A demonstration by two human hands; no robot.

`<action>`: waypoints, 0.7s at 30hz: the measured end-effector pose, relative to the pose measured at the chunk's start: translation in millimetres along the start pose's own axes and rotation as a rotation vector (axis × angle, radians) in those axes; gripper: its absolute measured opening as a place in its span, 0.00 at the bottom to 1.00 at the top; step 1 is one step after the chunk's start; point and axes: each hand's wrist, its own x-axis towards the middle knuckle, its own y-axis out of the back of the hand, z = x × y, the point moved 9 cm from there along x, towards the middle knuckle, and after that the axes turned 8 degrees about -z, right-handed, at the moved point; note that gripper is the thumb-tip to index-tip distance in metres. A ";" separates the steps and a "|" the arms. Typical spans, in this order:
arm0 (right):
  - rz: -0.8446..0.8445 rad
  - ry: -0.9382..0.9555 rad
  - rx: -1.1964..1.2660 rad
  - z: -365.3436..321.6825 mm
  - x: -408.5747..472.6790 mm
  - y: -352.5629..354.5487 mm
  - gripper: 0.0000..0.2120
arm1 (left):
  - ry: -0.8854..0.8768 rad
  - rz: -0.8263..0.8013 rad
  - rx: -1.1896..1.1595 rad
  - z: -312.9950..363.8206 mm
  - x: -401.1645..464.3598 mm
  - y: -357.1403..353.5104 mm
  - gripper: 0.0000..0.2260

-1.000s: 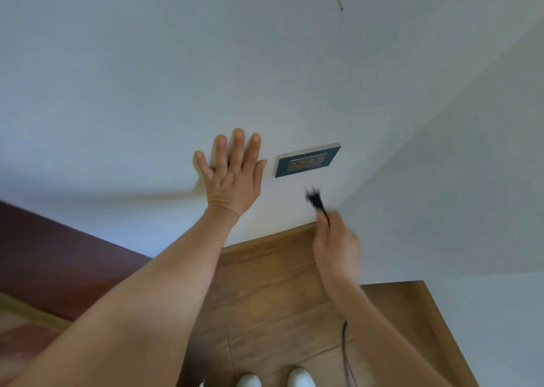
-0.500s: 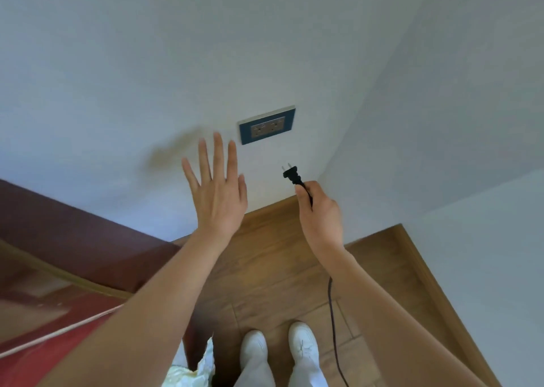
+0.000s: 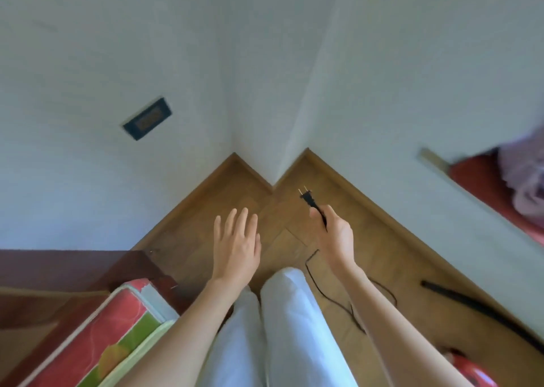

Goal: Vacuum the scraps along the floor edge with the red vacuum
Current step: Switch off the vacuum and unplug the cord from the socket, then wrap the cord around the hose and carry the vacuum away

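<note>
Head view: right hand [image 3: 334,236] pinches black two-prong plug [image 3: 307,197] (left hand [image 3: 237,243] released); next, judged, dark wall socket [image 3: 147,118].

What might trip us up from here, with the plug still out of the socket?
The cord lies in loose loops on the floor beside the person's legs, so a step may snag it. The right hand pinches the plug close behind its bare prongs. The wall socket sits well off to the left, a stretch.

Wood floor [image 3: 368,239]: black cord [image 3: 326,294], black hose [image 3: 477,307], red vacuum [image 3: 468,369].
</note>
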 end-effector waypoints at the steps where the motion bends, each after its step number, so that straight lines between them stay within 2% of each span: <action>1: 0.040 -0.042 0.025 19.9 -15.4 17.8 0.12 | -0.048 -0.011 0.011 19.7 -3.2 1.2 0.17; 5: 0.190 -0.176 0.077 93.5 -73.6 79.1 0.13 | -0.236 -0.108 0.045 102.6 -12.3 2.8 0.23; 9: 0.352 -0.300 0.152 158.5 -126.1 131.3 0.12 | -0.394 -0.159 0.095 179.9 -16.7 -2.8 0.23; 11: 0.410 -0.350 0.191 184.5 -150.9 148.4 0.11 | -0.446 -0.173 0.110 208.4 -17.6 -7.6 0.22; 17: 0.726 -0.524 0.266 289.5 -272.4 217.8 0.10 | -0.718 -0.211 0.179 340.8 -47.8 -39.9 0.17; 21: 0.843 -0.616 0.303 346.9 -337.2 235.4 0.11 | -0.884 -0.245 0.183 418.3 -71.3 -67.0 0.17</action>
